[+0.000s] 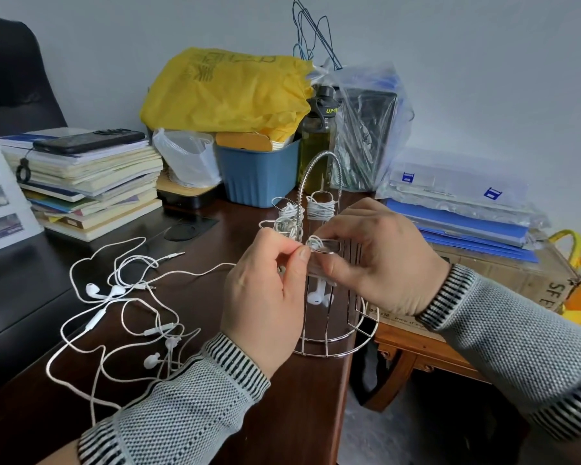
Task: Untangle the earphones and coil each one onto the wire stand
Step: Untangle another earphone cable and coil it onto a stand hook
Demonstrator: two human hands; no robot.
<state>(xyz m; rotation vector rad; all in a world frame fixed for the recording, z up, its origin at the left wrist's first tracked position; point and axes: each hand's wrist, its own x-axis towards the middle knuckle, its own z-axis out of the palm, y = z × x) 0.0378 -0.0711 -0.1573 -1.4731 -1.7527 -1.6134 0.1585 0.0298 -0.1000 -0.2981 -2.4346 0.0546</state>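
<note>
Counter point(215, 414): you are working at its right-hand end, with the dark top carrying both the loose cables and the stand.
Wire stand point(336, 344): it is standing upright near the counter's right edge, just behind your hands, its arched handle rising above them.
Tangle still waiting point(121, 317): several white earphones are lying crossed over one another on the counter to your left, buds, remotes and plugs all mixed, so most of the untangling looks to be still ahead of you.
Coils already on point(320, 205): at least two wound bundles are sitting on the upper prongs, one to the right and a less tidy one to the left; I judge you roughly part-way, not near the end.
Cable in hand point(195, 272): one strand is running from the tangle up to your left fingers, and a pair of buds point(317, 298) is hanging inside the stand below.
Left hand point(265, 297): you are pinching that strand between thumb and forefinger, a narrow grip, wrist raised.
Right hand point(379, 263): your fingers are curling in on a small coil point(314, 243) at a prong, holding it in a tight grip.
</note>
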